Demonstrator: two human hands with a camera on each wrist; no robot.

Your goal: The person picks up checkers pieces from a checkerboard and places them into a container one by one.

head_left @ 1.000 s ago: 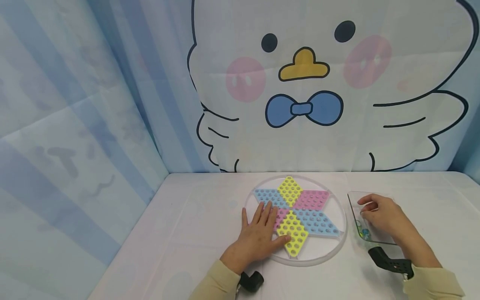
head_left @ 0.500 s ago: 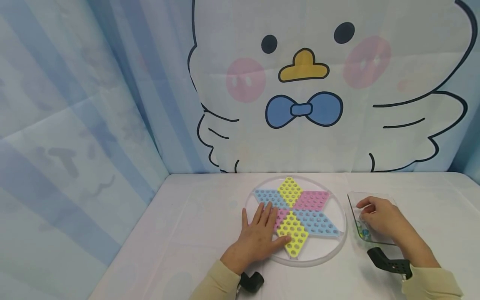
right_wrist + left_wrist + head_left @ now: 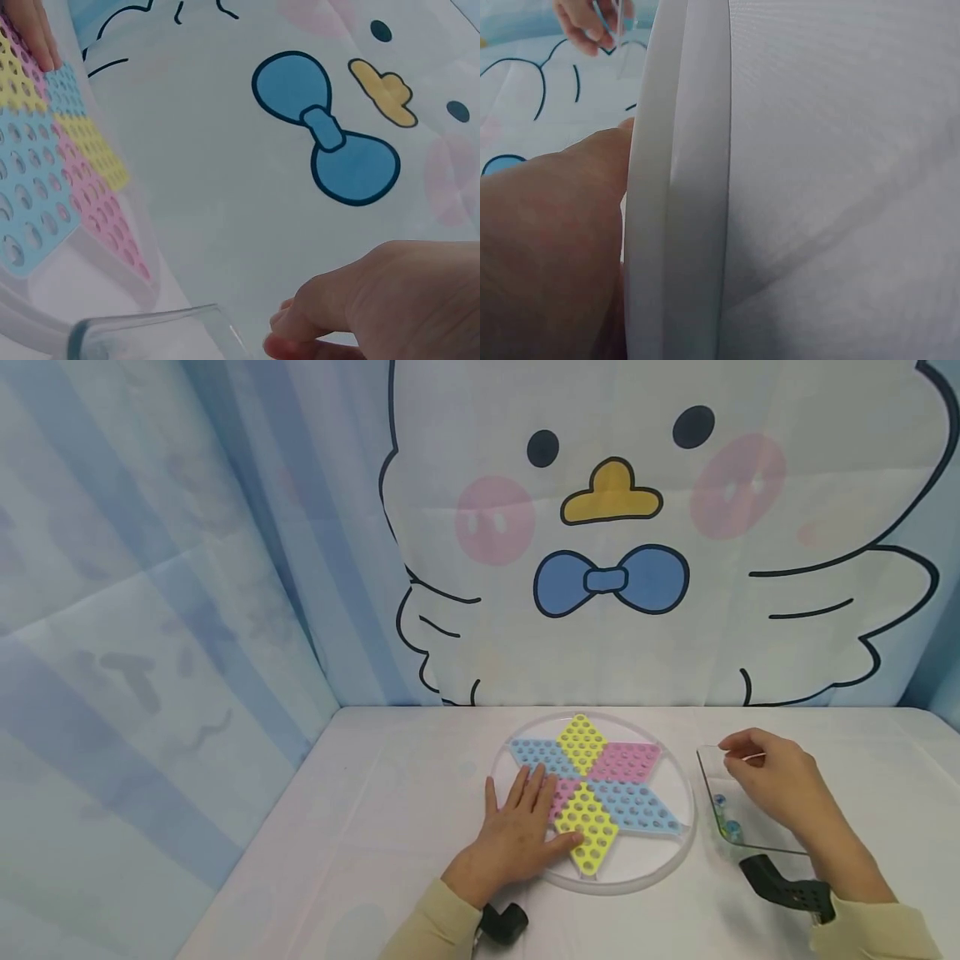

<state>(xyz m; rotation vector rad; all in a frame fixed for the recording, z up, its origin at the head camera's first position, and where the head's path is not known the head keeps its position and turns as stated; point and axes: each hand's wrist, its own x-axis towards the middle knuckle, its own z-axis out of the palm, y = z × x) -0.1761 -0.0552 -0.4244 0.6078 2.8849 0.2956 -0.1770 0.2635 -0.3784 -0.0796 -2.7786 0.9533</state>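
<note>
On the left side of a round Chinese checkers board [image 3: 637, 852], my left hand [image 3: 513, 835] rests flat with fingers spread. Its thumb lies on the yellow section nearest me. The board carries a star of yellow, pink and blue perforated pieces. My right hand [image 3: 780, 777] hovers over a clear tray [image 3: 761, 843], thumb and index fingertips close together near its far rim. Whether a marble sits between them is hidden. Several glass marbles [image 3: 732, 832] lie along the tray's left side. In the right wrist view, the right fingers [image 3: 307, 315] are curled beside the tray rim [image 3: 150, 321].
A pale cloth covers the table [image 3: 360, 827]. Behind it hangs a curtain [image 3: 450, 635] with a cartoon bird. A black wrist camera mount [image 3: 783, 889] sits under the right wrist, and another mount [image 3: 504, 924] beside the left wrist.
My right hand has moved up and away from the marbles toward the tray's far rim, exposing more marbles. My left hand stays on the board.
</note>
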